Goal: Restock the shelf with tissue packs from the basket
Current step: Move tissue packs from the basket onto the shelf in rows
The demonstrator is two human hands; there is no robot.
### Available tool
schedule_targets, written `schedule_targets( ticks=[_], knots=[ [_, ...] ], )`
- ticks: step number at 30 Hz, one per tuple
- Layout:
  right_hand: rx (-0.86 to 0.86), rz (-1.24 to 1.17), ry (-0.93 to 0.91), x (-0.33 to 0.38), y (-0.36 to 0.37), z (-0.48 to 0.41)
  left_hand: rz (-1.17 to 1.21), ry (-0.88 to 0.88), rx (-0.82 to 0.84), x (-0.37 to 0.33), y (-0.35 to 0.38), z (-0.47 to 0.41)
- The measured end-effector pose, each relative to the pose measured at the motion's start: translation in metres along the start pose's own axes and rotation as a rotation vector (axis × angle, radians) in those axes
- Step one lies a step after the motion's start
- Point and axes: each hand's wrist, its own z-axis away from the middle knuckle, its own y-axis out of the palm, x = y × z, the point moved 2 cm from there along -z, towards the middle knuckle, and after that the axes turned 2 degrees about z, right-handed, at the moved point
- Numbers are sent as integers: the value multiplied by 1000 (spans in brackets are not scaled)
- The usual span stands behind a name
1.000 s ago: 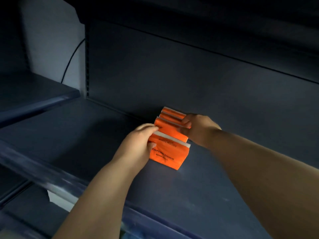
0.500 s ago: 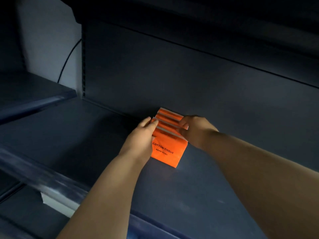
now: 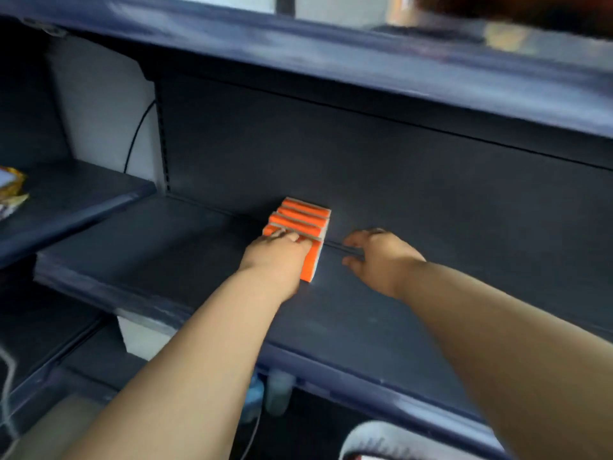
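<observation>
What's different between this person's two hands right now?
The left hand rests on the front of the orange tissue packs; the right hand touches none and is apart to their right. The left hand's fingers lie over the packs; the right hand's spread loosely above the shelf. Both are bare.

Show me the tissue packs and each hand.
tissue packs (image 3: 300, 215): head view, top of row
left hand (image 3: 275, 260): head view, its back
right hand (image 3: 381, 257): head view, its back
</observation>
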Motion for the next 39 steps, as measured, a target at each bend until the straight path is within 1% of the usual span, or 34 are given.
schedule_targets(
  ticks=[4,7,11,14,16,19,22,25,28,30,33,37,39],
  knots=[
    [53,-45,7,-12,-7,67,-24,102,-11,-52,-16,46],
    [83,-84,-14,-22,3,114,13,196,0,-88,-6,98],
    [150,-160,45,-39,28,182,-36,252,150,-119,15,164],
    [227,-217,59,-46,52,223,-62,292,231,-131,20,196],
    [283,-257,43,-47,67,243,-80,285,303,-134,23,214],
    [361,-302,31,-41,84,262,-77,196,462,-130,28,236],
    [430,-251,8,-35,99,266,-27,98,567,-128,27,248],
    [421,-208,18,-35,103,264,-34,108,568,-134,22,246],
    [405,-186,41,-38,102,262,-42,70,588,-136,21,241],
    [380,-207,68,-40,102,262,-4,40,584,-134,27,239],
    [290,-313,129,-48,96,265,57,-27,565,-132,33,238],
    [142,-544,245,-81,84,281,58,-32,517,-135,43,229],
    [135,-597,315,-100,82,294,105,-46,490,-139,47,225]
  ],
)
